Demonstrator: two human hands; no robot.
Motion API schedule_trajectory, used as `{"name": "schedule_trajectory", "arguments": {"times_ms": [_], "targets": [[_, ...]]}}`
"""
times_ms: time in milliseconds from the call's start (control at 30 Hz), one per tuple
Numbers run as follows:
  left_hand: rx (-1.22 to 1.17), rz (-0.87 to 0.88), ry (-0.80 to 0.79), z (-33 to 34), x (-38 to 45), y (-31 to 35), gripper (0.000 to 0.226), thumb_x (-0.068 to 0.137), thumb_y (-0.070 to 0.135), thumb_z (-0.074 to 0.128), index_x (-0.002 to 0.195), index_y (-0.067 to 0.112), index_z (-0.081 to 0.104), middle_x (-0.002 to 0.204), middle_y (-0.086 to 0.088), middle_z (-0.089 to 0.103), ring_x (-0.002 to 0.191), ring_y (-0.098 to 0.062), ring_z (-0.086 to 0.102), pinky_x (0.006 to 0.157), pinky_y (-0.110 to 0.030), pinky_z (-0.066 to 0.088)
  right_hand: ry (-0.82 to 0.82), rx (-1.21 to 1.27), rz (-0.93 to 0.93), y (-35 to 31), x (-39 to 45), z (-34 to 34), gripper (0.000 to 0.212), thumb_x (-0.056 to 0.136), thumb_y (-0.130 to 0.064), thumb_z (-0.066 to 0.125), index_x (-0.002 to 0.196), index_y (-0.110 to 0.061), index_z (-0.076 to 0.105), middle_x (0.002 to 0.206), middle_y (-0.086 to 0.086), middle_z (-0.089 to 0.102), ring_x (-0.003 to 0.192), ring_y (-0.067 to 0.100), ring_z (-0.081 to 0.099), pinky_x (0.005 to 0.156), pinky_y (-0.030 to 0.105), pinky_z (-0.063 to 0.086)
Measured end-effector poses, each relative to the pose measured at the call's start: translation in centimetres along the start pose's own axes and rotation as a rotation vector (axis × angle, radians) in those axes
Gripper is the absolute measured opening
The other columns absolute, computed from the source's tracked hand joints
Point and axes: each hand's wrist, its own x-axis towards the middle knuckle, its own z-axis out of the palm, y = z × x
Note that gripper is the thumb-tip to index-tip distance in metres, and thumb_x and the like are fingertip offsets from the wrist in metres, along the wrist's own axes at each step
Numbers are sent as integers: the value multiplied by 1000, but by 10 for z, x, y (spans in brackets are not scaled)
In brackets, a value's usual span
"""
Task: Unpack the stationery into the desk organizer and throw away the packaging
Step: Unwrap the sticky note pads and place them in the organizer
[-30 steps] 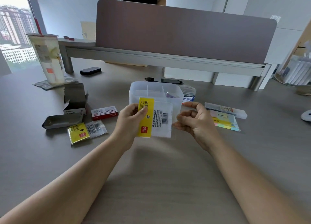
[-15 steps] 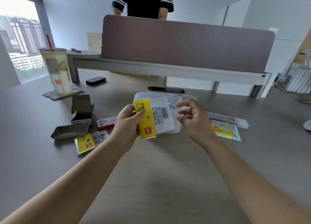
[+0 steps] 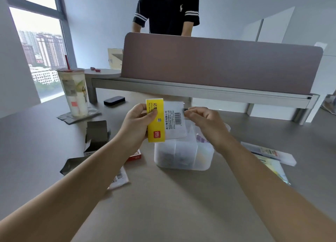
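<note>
The pack (image 3: 164, 121) you hold up has a yellow strip with "STICKY" and "No.6630" in small black letters. Low on that strip is a red square with the white word "deli", turned sideways. The white part of the pack has a line of big Chinese signs, some tiny lines too small to read, and a black barcode. The person across from you has a small white horse-rider logo on the black shirt (image 3: 166, 11)

Drink cup (image 3: 75, 92) with red straw stands upright on a grey coaster (image 3: 80, 115), table (image 3: 163, 196) far left. Black flat device (image 3: 114, 100) lies nearby. Brown partition (image 3: 218, 65) behind; a person in a black shirt (image 3: 168, 11) beyond it.
</note>
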Motion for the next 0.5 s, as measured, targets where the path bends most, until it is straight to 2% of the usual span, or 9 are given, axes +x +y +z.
{"name": "schedule_trajectory", "arguments": {"times_ms": [33,100,200,300,400,500], "targets": [[10,2,-5,0,4,0,11,91,10,44,88,15,54,88,-5,62,78,-20,61,69,-38,51,-7,19,29,1,3,0,21,83,-32,56,62,-30,61,69,-8,60,68,3,50,63,25,40],[25,3,-11,1,10,0,12,91,11,43,88,15,54,88,-5,63,79,-20,62,69,-39,52,-15,58,82,4,12,1,20,80,-39,58,64,-29,61,65,6,60,73,11,51,59,25,37],[43,-6,-14,0,20,-2,11,92,12,43,92,14,54,90,-5,63,81,-20,62,67,-38,53,-43,170,135,8,25,5,18,79,-37,60,70,-22,62,85,4,65,85,18,51,72,31,40],[38,-16,-13,1,29,-6,11,92,13,43,96,12,53,92,-5,63,81,-19,63,62,-33,56,-46,241,130,12,38,8,14,78,-30,63,75,-17,61,105,22,64,91,28,53,87,38,42],[23,-8,7,4,38,-8,13,92,12,44,100,10,53,90,-4,64,79,-19,63,64,-35,54,-64,290,113,13,49,7,10,77,-24,64,73,-16,59,97,17,63,94,29,54,89,39,44],[21,-3,24,6,46,-9,16,91,13,45,104,9,53,90,-3,64,79,-19,63,65,-37,54,-56,317,137,13,58,3,11,76,-23,65,70,-16,59,102,25,62,93,28,54,90,46,45]]}}
